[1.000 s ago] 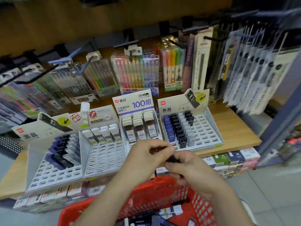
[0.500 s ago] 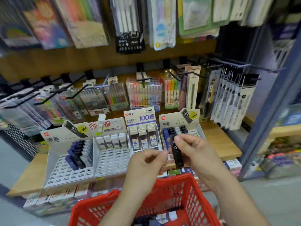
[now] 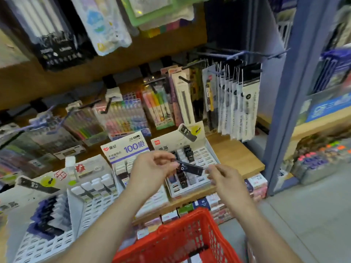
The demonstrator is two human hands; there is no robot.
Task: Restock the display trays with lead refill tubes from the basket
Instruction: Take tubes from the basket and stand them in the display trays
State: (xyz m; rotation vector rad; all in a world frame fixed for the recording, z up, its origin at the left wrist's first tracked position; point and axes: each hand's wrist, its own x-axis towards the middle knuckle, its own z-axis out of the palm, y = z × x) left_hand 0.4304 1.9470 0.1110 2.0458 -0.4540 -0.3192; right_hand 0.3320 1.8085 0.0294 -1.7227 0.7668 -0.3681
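Fingers of L hand pinch the L end of a black tube marked 0.7, thumb & forefinger pressed onto it. Fingertips of R hand meet the opposite end; blur hides whether they pinch or merely touch.

Tube is in the air betw. the two hands. Long axis approx. horizontal, L–R, with the R end slightly lower, i.e. lying flat, not upright. It hangs directly over the R tray, above stock tubes that stand end-down in the slots. Free slots show at that tray's R side.

Key relation: slots take tubes end-down, so the tube's axis lies approx. at right angles to the way it must enter. Judged next need: turn it upright, then lower it into a free slot. Both hands are equally near; L has the sure hold.

Basket, red, sits below & nearer the body, well apart from the tube; contents mostly out of view. Mid tray (blue "100" card) is just beside the R tray, partly behind L hand. L trays at far L are part-filled. All stand on a wood shelf.

Obstacles: stock tubes just under the hands could be knocked. Hanging packs behind are well apart from the likely path.
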